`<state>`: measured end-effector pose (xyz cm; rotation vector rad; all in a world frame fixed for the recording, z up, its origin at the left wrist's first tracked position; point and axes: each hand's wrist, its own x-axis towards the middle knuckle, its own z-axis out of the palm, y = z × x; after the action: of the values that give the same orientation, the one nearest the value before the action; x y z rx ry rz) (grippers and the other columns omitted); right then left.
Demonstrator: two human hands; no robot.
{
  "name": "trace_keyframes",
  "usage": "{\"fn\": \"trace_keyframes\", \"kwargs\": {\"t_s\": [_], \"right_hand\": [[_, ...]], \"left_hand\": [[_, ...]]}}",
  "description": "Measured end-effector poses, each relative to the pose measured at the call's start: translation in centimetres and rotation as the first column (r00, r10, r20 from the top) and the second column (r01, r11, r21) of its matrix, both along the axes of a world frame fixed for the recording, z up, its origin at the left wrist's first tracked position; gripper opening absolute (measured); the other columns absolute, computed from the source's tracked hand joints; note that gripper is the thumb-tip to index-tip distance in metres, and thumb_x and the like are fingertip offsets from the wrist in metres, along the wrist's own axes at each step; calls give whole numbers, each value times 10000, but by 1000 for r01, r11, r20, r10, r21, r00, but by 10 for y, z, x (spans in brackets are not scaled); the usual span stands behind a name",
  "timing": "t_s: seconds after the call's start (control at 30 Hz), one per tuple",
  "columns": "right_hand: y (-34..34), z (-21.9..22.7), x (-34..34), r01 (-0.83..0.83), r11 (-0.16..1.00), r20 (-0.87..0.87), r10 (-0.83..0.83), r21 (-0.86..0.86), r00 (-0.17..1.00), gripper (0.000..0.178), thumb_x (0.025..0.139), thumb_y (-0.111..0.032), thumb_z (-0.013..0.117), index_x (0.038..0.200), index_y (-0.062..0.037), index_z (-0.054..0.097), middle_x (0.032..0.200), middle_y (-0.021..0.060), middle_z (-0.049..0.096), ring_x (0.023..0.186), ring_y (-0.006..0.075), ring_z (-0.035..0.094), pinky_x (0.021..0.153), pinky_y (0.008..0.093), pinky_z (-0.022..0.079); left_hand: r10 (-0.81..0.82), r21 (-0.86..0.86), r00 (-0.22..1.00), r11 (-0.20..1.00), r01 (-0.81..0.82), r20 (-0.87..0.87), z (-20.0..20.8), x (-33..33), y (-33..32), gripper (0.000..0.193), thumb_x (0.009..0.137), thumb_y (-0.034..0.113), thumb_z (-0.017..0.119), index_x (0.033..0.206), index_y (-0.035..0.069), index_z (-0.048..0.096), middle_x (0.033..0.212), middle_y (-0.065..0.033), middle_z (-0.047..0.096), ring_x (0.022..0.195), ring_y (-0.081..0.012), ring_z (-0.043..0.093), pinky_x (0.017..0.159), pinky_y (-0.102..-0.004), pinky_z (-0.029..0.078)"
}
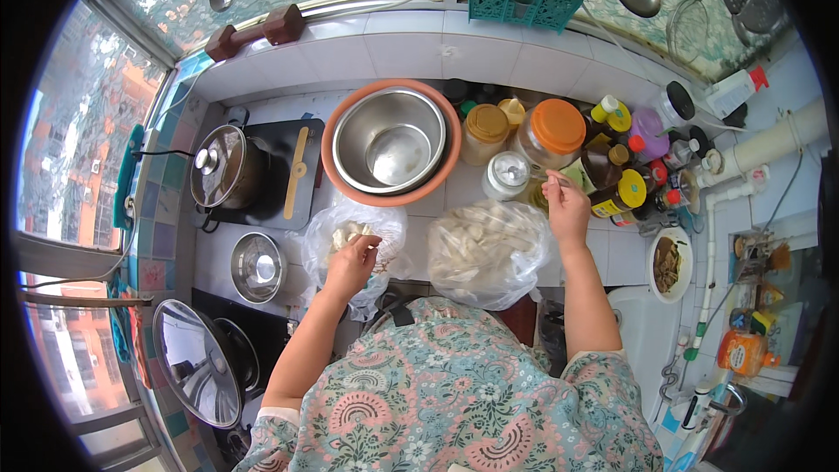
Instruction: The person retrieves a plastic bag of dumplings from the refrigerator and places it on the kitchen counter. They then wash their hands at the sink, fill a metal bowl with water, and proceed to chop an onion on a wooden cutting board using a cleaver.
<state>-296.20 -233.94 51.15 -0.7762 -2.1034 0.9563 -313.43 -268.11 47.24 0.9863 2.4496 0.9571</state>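
Observation:
My left hand (pixel 352 264) is over a small clear plastic bag (pixel 384 232) that holds pale whitish pieces. Its fingers are curled together at the pieces; what they grip, if anything, is hidden. To the right lies a larger clear plastic bag (pixel 486 253), full of pale, whitish chunks. My right hand (pixel 566 207) is raised beside this bag's right side, near the jars. Thumb and forefinger are pinched, and anything between them is too small to make out. Behind both bags a steel bowl (pixel 390 142) sits inside an orange-brown basin (pixel 330 135).
At the back left, a lidded pot (pixel 229 166) stands on a black cooktop (pixel 278 182). A small steel bowl (pixel 258 267) sits in front. Jars, including one with an orange lid (pixel 558 126), and several bottles crowd the back right. A white bowl (pixel 671 264) borders the sink (pixel 634 323).

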Motion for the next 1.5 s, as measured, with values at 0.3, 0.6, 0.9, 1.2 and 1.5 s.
{"fn": "trace_keyframes", "kwargs": {"t_s": [0.3,0.6,0.9,1.2,1.5], "right_hand": [[0,-21,-3,15,989,-43,-21,-146,999,201,908,-150,540,948,20,641,759,103,660,650,155,644,623,261,504],[4,-27,1,91,885,-125,-165,-457,978,236,929,-166,519,990,38,621,759,79,647,668,127,619,643,250,523],[8,-20,-6,37,694,-238,-296,-719,925,237,917,-167,534,1005,39,610,803,86,623,694,138,605,647,254,535],[-49,12,-76,-236,524,-328,-90,-818,940,249,918,-191,540,1021,29,595,810,61,602,702,109,576,656,220,511],[-158,22,-197,-346,380,-340,87,-858,937,205,910,-155,534,1016,14,584,805,68,612,684,121,598,640,229,527]], "left_hand": [[7,-10,1000,1000,-7,-14,1,6,4,179,825,67,557,992,56,621,900,-123,625,741,-303,629,665,-382,498],[22,-67,1000,998,-21,7,4,12,5,187,831,51,557,1004,25,623,936,-134,638,758,-261,652,695,-327,522],[156,-10,987,988,-156,46,9,16,2,160,833,69,583,976,15,628,914,-123,637,762,-240,652,688,-320,518],[586,151,810,799,-582,15,76,-81,-63,180,832,153,639,943,12,623,804,-76,652,712,-132,615,679,-276,483],[552,-89,679,741,-666,-484,88,-259,-171,372,810,243,642,1142,115,533,1057,-127,546,961,-305,585,810,-397,474]]}}
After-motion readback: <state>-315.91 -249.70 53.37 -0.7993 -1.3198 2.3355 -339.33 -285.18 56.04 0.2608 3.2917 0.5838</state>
